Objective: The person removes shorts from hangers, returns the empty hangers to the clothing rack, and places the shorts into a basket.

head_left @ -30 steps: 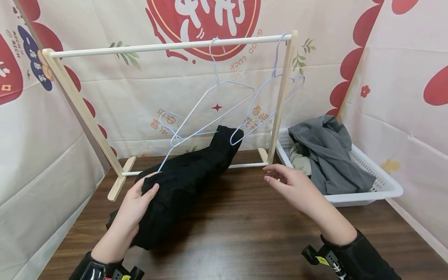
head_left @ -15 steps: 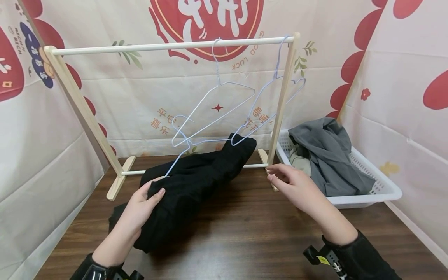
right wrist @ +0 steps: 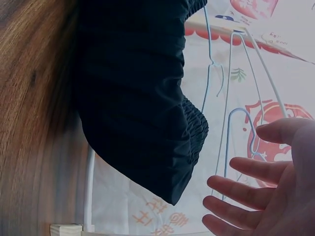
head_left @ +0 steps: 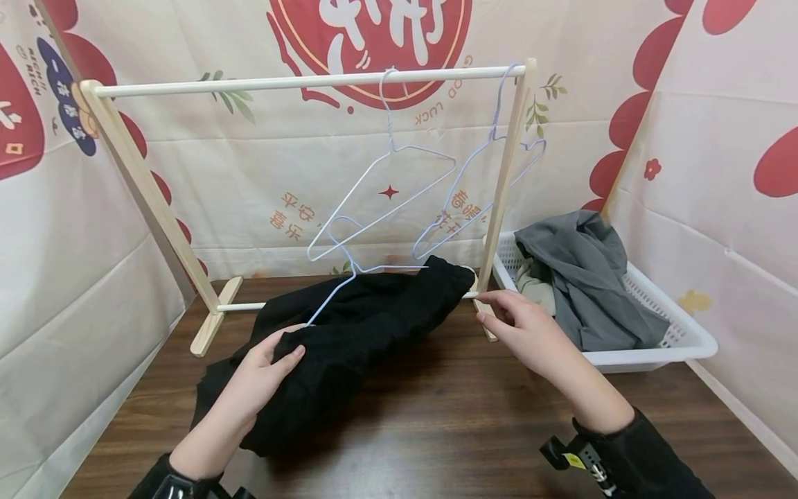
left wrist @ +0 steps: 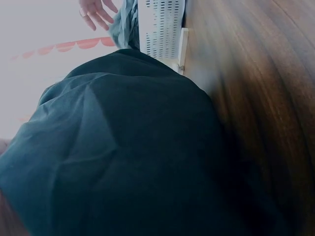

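Observation:
My left hand (head_left: 258,378) pinches the left end of the black pants (head_left: 355,353) with the thumb on top. A light-blue wire hanger (head_left: 332,299) lies against their upper edge, its left end running down to my fingertips and its hook free. The right end of the pants reaches toward my right hand (head_left: 524,326), which hovers with loosely bent fingers by the rack's right foot. In the right wrist view, the pants' gathered elastic edge (right wrist: 197,130) faces my right hand's spread fingers, which hold nothing. Dark cloth (left wrist: 123,142) fills the left wrist view.
A wooden rack (head_left: 312,81) stands behind. From its bar hang an empty hanger (head_left: 361,182) in the middle and another hanger (head_left: 458,174) at the right post. A white basket (head_left: 686,326) with a grey garment (head_left: 586,291) sits at right on the wooden table (head_left: 461,423).
My left hand has moved right and slightly nearer, carrying the black pants and hanger. The pants' right end has come lower, toward my right hand. The right hand has barely moved.

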Tool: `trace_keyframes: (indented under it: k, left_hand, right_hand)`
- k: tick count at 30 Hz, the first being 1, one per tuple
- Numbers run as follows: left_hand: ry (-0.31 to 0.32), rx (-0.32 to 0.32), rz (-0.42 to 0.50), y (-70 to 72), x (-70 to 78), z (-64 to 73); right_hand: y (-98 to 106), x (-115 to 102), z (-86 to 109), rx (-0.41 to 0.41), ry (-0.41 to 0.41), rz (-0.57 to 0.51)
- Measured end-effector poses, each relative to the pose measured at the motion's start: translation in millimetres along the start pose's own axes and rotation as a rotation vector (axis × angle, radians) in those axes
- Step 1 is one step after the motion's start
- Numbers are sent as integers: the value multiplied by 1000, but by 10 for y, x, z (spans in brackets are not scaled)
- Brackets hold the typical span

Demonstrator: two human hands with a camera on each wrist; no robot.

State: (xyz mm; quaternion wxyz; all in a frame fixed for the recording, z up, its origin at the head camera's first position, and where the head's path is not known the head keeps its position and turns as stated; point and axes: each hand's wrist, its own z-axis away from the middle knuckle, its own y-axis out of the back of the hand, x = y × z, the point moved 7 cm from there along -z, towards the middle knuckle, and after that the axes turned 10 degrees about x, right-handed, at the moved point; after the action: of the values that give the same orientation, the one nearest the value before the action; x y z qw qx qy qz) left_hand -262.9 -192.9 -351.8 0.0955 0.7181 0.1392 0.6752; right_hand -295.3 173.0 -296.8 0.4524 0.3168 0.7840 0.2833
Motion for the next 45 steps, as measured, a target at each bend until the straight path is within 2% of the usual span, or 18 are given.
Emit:
trace_keyframes:
  k: [12, 22, 30, 36, 45]
  left_hand:
    - [-26, -57, -20, -120, -26, 57]
    - [-61, -55, -45, -152, 26, 70]
    - [-48, -65, -42, -198, 10, 97]
    - [-45, -59, -76, -204, -10, 113]
    - [-111, -37, -154, -193, 66, 154]
  right_hand:
    - [-59, 66, -34, -20, -1, -25]
    - [-111, 129, -114, -14, -1, -21]
    - [-217, 232, -180, -37, 11, -42]
    - [-250, 228, -184, -57, 17, -57]
    - [-303, 229, -212, -96, 47, -84]
